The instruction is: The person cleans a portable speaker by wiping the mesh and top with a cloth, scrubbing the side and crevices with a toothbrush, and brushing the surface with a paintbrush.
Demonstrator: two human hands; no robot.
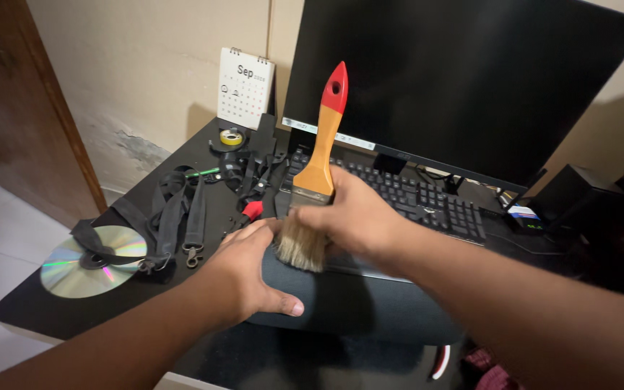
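My right hand (355,217) grips a paintbrush (319,170) by its metal ferrule; the handle is wooden with a red tip and points up. Its pale bristles (301,249) press on the top of a dark cylindrical object (355,303) lying on its side at the desk's front. My left hand (247,271) rests on the left end of that cylinder, fingers spread over it and thumb along its front.
A black keyboard (427,198) and a large dark monitor (456,79) stand behind. Left on the black desk (30,303) lie a shiny disc (88,263), black straps (178,209), a tape roll (231,137) and a desk calendar (244,87). A small speaker (565,191) is at the right.
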